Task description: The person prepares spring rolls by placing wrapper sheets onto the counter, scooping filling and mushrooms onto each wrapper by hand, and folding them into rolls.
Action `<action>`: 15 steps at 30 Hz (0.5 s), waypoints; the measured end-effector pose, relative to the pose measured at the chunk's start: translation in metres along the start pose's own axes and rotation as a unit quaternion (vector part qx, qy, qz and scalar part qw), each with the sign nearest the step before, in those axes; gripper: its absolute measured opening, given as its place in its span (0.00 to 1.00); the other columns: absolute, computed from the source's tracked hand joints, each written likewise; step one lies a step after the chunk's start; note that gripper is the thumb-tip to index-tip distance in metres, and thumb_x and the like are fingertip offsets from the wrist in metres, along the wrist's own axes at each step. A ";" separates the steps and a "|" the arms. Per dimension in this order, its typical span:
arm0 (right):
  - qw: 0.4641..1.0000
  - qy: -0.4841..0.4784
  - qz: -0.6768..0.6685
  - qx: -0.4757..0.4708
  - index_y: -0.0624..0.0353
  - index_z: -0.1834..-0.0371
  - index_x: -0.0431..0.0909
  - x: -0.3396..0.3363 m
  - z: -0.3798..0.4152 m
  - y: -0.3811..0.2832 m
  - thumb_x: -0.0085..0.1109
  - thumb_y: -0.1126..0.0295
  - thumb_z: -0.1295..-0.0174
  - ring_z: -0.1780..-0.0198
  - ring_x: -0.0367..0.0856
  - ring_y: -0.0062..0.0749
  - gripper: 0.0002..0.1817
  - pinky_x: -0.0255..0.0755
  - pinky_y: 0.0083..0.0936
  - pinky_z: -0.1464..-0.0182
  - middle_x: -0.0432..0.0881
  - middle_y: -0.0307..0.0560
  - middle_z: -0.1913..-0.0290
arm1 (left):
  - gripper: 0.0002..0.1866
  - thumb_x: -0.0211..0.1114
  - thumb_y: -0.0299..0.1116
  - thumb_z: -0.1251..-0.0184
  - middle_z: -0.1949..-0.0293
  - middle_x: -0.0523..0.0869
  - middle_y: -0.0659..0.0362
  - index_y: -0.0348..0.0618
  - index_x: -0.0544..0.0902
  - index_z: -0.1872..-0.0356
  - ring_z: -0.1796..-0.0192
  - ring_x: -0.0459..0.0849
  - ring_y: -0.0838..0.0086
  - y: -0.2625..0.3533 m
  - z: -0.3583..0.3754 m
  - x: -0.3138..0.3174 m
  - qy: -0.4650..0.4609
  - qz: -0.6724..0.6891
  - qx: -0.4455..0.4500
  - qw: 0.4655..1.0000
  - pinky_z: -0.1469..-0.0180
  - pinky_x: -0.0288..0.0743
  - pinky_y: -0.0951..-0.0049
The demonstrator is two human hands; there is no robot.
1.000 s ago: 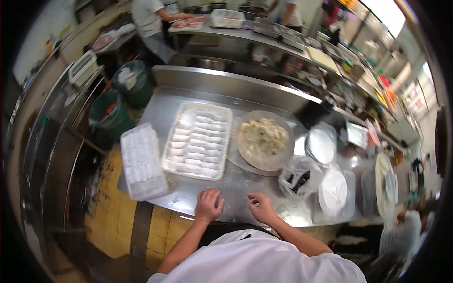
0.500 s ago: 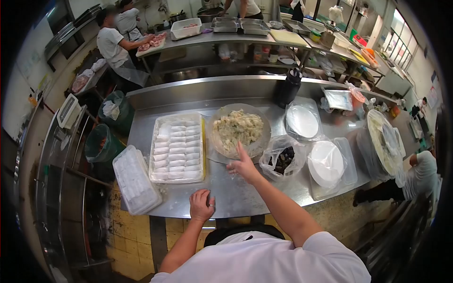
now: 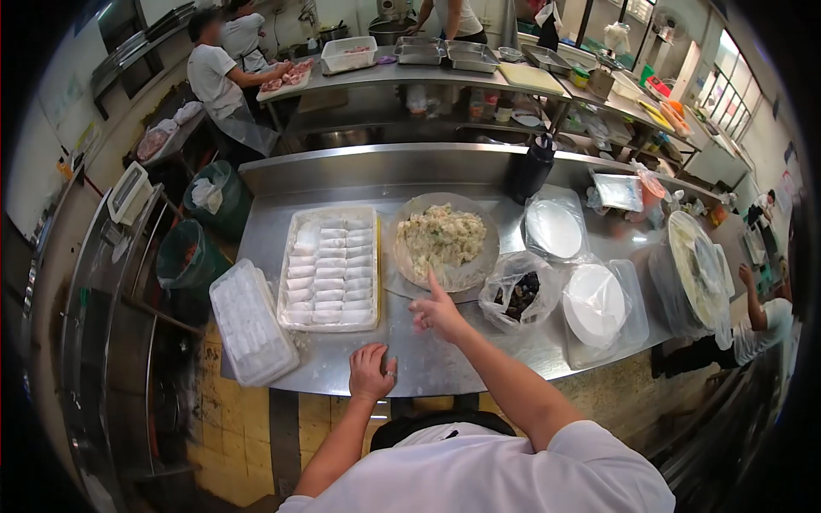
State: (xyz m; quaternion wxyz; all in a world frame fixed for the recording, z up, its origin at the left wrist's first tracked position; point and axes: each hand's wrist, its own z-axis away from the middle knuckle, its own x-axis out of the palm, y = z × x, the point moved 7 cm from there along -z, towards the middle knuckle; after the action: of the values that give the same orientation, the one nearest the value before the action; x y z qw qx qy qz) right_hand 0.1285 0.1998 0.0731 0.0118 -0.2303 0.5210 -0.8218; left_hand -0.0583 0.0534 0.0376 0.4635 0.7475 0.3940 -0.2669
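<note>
My right hand (image 3: pixel 439 313) hovers just in front of the round tray of filling, its index finger stretched toward the rim and the other fingers partly bent. It holds nothing. A pale, chunky filling with green flecks (image 3: pixel 440 235) is heaped on that clear round tray (image 3: pixel 481 278). My left hand (image 3: pixel 371 373), with a ring on it, rests loosely curled on the steel table's front edge; nothing shows in its fingers. Beyond it is a white rectangular tray (image 3: pixel 373 218) with rows of white, floured rolls (image 3: pixel 329 274).
A lidded plastic box (image 3: pixel 254 325) overhangs the table's left edge. To the right are a plastic bag of dark pieces (image 3: pixel 517 295), white round plates (image 3: pixel 594 305) and a black bottle (image 3: pixel 532 167). Co-workers stand at the back counter and far right. Green bins (image 3: pixel 182 255) stand at left.
The whole view has shifted slightly. My right hand keeps almost the same place and pose by the tray of filling. At far right, a person's arm has come up.
</note>
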 end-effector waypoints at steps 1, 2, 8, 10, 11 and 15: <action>1.000 -0.011 0.002 -0.003 0.36 0.03 0.26 -0.006 0.011 0.013 0.64 0.79 0.26 0.63 0.88 0.34 0.62 0.88 0.39 0.62 0.87 0.53 0.47 | 0.22 0.76 0.39 0.36 0.40 0.88 0.54 0.44 0.87 0.42 0.35 0.83 0.53 -0.001 0.000 0.000 -0.005 0.001 -0.001 1.000 0.27 0.72 0.48; 1.000 -0.023 0.005 -0.008 0.37 0.03 0.26 -0.013 0.023 0.027 0.64 0.78 0.26 0.63 0.88 0.34 0.61 0.88 0.39 0.62 0.87 0.53 0.47 | 0.23 0.76 0.39 0.36 0.40 0.88 0.54 0.44 0.87 0.42 0.35 0.83 0.52 -0.002 -0.001 0.000 -0.003 0.004 0.000 1.000 0.27 0.72 0.48; 0.994 0.030 0.062 0.087 0.53 0.10 0.62 -0.073 0.138 0.112 0.71 0.69 0.26 0.60 0.89 0.31 0.43 0.87 0.35 0.60 0.90 0.47 0.51 | 0.24 0.76 0.39 0.36 0.39 0.88 0.52 0.43 0.86 0.40 0.36 0.84 0.51 0.010 0.004 0.011 -0.007 0.024 0.022 0.999 0.27 0.72 0.46; 0.985 0.074 0.128 0.085 0.58 0.20 0.78 -0.096 0.159 0.106 0.73 0.67 0.28 0.60 0.89 0.32 0.32 0.87 0.35 0.58 0.91 0.47 0.51 | 0.24 0.77 0.39 0.36 0.40 0.88 0.52 0.43 0.86 0.40 0.36 0.84 0.51 0.033 0.002 0.021 -0.040 0.038 0.045 0.997 0.27 0.71 0.46; 0.976 0.113 0.170 0.075 0.60 0.28 0.84 -0.108 0.171 0.094 0.75 0.67 0.29 0.60 0.90 0.33 0.27 0.86 0.36 0.58 0.91 0.48 0.51 | 0.25 0.77 0.39 0.36 0.40 0.88 0.52 0.43 0.86 0.40 0.36 0.84 0.51 0.050 -0.002 0.030 -0.040 0.070 0.066 0.995 0.27 0.72 0.46; 0.891 0.252 0.368 -0.088 0.64 0.47 0.92 -0.159 0.200 0.038 0.77 0.66 0.35 0.58 0.92 0.44 0.17 0.85 0.40 0.53 0.92 0.53 0.53 | 0.25 0.78 0.37 0.36 0.39 0.88 0.51 0.41 0.86 0.39 0.36 0.84 0.50 0.125 -0.025 0.066 -0.077 0.154 0.116 0.978 0.28 0.72 0.47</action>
State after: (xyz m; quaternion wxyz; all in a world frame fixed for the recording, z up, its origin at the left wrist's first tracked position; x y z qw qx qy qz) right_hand 0.3402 0.0535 0.0526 0.1610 0.1928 0.6238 -0.7401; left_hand 0.0835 0.0661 0.0578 0.4382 0.8249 0.2040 -0.2930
